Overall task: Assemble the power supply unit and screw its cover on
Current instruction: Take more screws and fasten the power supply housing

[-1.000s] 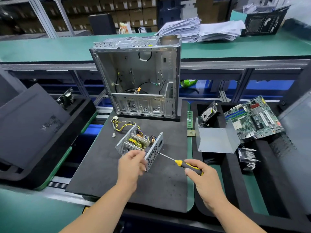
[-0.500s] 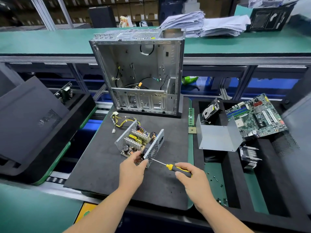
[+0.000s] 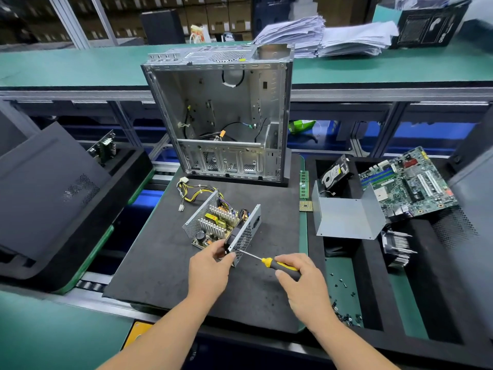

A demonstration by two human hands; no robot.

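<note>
Left hand (image 3: 210, 265) pinches the PSU (image 3: 224, 225) at its near corner to steady it on the mat (image 3: 165, 263) while my right hand (image 3: 304, 279) grips the screwdriver (image 3: 269, 261), tip at the mesh side; PSU open, heatsinks exposed, cover (image 3: 346, 217) lying apart to the right

Yellow-and-black screwdriver (image 3: 277, 265), silver perforated power supply (image 3: 222, 225), black mat (image 3: 165, 265), green benches (image 3: 66, 65)
</note>
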